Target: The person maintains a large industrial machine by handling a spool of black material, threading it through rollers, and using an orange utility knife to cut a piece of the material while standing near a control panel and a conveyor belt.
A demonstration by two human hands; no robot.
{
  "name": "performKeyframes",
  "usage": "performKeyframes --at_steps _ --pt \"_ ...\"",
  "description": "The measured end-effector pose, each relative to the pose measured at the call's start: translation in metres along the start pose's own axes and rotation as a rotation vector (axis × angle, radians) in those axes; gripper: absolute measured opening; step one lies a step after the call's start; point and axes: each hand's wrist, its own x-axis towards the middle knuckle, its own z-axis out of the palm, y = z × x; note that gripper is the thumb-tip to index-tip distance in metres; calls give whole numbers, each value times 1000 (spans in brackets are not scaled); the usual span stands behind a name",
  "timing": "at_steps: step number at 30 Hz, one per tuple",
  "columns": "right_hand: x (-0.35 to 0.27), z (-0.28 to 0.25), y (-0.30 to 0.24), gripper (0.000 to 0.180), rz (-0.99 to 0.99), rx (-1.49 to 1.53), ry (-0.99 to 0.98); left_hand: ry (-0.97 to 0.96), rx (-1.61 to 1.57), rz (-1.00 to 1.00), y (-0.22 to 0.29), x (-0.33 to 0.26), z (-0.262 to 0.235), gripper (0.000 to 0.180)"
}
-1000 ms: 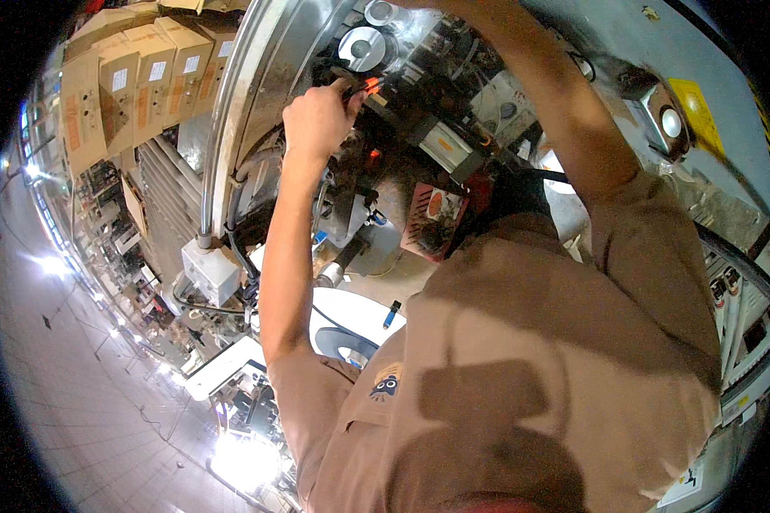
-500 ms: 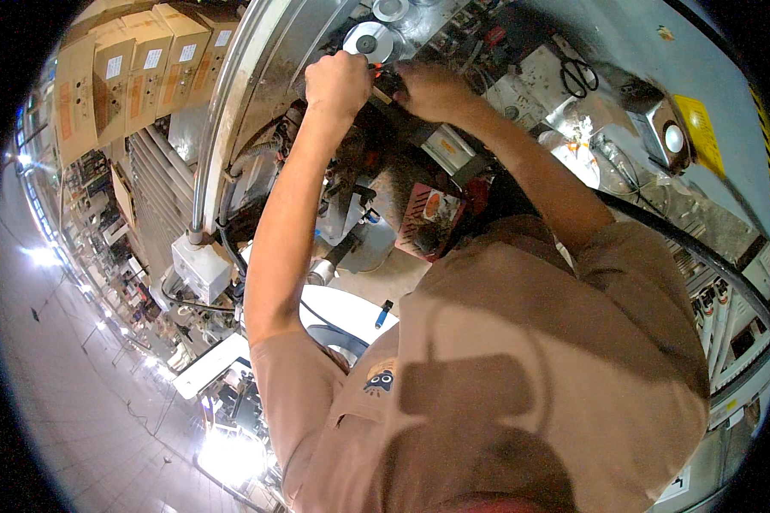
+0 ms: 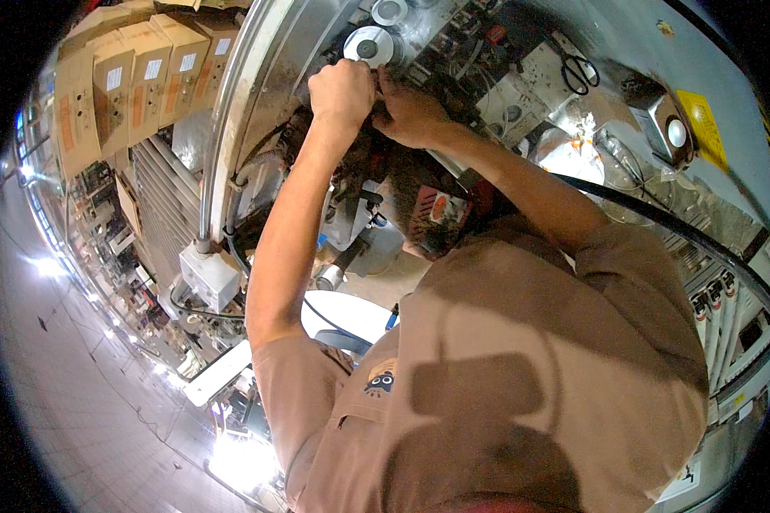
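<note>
A person in a brown short-sleeved shirt reaches both bare arms into the dark, grimy inside of a metal machine. The left hand is curled with its back to the camera, its fingers bent and hidden beneath; the right hand comes in from the other side with fingers bent toward it, so the two meet or nearly meet at the fingertips. What either one grips, if anything, cannot be told, because the knuckles cover the spot. Nearest to them, just beyond the left hand's knuckles, is a round silver metal disc with a dark hub; whether skin touches its edge is unclear. Farther in lies a smaller silver ring-shaped disc. To the right of the hands, a pair of black-handled scissors rests on a pale, stained surface, and a yellow rectangular label is fixed to the blue-grey wall farther right. Nearer the body than the right hand is a red panel with an orange mark. Brown cardboard boxes stand in a row on the left, beyond the machine's curved, light-coloured frame.
</note>
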Motion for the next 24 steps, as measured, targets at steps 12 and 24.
performKeyframes --at_steps 12,24 --pt "-3 10 7 106 -46 -49 118 15 23 -4 1 5 1 20" --pt "-6 9 4 97 -52 5 154 -33 83 -25 9 5 -7 21"
